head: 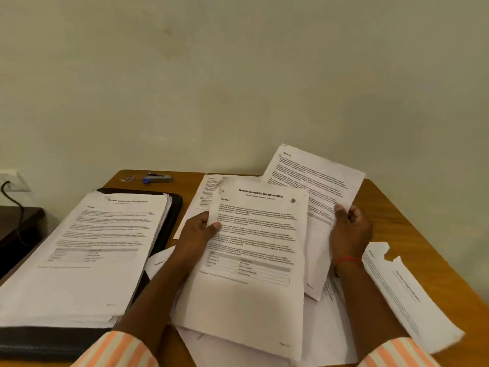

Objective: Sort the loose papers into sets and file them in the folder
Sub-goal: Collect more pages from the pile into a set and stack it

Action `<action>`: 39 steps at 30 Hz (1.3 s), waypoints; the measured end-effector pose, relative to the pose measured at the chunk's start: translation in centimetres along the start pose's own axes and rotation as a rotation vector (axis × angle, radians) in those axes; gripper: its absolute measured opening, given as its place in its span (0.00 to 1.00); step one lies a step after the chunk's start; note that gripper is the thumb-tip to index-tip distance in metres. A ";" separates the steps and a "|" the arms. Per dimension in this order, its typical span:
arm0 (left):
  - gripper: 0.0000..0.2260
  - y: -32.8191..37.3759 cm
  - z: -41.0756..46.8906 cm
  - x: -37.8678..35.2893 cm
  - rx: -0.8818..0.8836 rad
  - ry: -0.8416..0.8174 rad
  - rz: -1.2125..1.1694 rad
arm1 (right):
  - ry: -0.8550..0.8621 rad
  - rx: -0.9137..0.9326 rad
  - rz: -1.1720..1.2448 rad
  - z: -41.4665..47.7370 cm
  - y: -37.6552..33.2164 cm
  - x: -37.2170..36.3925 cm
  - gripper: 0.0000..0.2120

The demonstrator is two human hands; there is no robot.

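Though dog-eared, thin rectangular papers (254, 234)

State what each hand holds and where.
Left hand pinches the title page at its left edge; right hand grips the rear page by its right edge.

White paper stack (87, 255) on black folder (172, 210), loose sheets (404, 295) alongside

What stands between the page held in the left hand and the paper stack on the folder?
Nothing visible does. The page is held in the left hand, and the stack on the folder lies uncovered beside it.
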State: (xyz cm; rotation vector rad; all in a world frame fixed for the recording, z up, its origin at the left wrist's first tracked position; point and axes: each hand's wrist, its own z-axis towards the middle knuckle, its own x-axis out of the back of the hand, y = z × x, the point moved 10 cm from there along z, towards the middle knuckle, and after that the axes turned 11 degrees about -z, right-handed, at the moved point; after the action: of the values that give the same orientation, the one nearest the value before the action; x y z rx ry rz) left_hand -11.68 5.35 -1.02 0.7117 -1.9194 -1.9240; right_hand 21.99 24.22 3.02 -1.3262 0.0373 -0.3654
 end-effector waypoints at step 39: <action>0.11 -0.4 -0.7 1.3 0.129 -0.028 0.401 | -0.455 0.236 -0.780 -3.8 -0.1 -6.6 0.16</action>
State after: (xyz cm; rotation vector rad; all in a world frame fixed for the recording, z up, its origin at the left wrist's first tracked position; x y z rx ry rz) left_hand -12.32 3.99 -1.57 0.2999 -2.0312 -1.5840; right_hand 14.82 22.49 0.97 -1.1183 -0.8984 -0.6877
